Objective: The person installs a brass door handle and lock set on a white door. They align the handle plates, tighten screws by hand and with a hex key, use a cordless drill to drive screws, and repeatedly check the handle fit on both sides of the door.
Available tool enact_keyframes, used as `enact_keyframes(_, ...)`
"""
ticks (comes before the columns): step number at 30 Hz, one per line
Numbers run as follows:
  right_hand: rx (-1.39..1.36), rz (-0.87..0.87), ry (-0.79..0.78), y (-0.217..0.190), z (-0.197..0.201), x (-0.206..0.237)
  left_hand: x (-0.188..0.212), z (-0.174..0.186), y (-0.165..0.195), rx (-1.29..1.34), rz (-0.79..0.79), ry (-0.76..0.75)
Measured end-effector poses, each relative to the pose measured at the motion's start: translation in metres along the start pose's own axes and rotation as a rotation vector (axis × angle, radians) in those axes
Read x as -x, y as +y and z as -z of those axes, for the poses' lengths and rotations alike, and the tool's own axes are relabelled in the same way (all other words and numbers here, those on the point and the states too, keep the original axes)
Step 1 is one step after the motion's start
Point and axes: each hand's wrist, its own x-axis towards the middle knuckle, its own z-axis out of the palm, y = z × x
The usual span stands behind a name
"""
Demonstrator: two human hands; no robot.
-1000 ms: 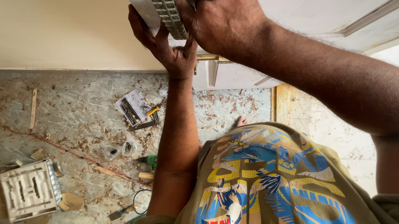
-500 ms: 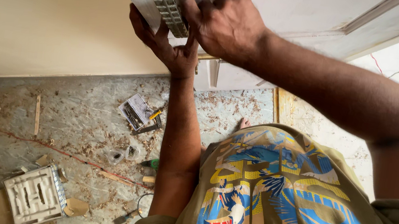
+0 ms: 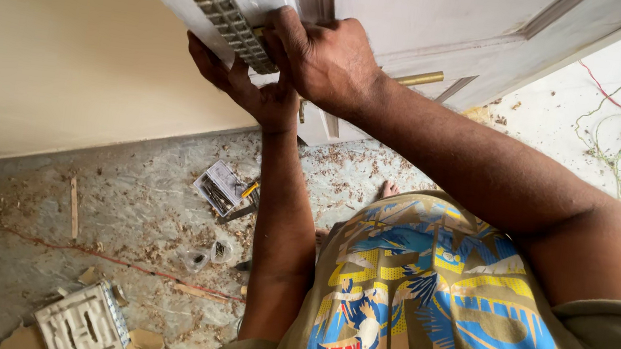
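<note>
Since a second ago both hands have shifted slightly along the door edge, and the view has tilted so more door face and the floor wires at right show. Left hand [image 3: 246,90] lies open, palm cupped under the patterned brass lock plate [image 3: 221,7]; right hand [image 3: 325,60] is closed over the plate's lower end, fingers curled on the door [image 3: 427,14] edge. Step in hand looks like seating the plate into the edge. Next move likely calls for steady pressure while keeping it aligned. Plate's long axis runs along the door edge, diagonally from upper left down toward the hands. Brass handle [image 3: 417,78] juts just beyond the right hand. Plastic tray [image 3: 81,324] and small parts packet [image 3: 219,186] lie on the floor well below.
</note>
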Motion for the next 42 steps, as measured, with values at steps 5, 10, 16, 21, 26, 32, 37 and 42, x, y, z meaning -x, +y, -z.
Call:
enact_keyframes(5,-0.338,-0.258,0.054,-0.013,0.056,0.007,0.001,-0.001,0.003,-0.003,-0.034,-0.037)
enact_keyframes(10,-1.371,-0.004,-0.555,-0.047,0.191,0.031,-0.002,0.0,0.012,0.074,-0.01,-0.029)
enact_keyframes(16,-1.688,0.171,-0.664,-0.064,0.226,0.005,-0.009,0.0,0.019,0.053,0.022,-0.047)
enact_keyframes(21,-1.679,0.168,-0.641,-0.064,0.23,0.006,-0.007,-0.001,0.016,0.067,0.009,-0.037)
enact_keyframes(26,-1.635,0.149,-0.557,-0.06,0.234,0.009,-0.007,-0.001,0.014,0.051,0.013,-0.022)
enact_keyframes(32,-1.213,0.101,-0.237,-0.058,0.251,0.004,-0.011,0.006,0.015,0.071,0.029,-0.023)
enact_keyframes(37,-0.284,0.207,-0.087,0.0,0.186,-0.017,-0.011,-0.001,0.0,0.074,-0.007,0.029)
enact_keyframes(42,0.018,0.498,-0.103,0.032,0.112,-0.045,-0.007,-0.003,-0.003,0.066,0.03,0.017)
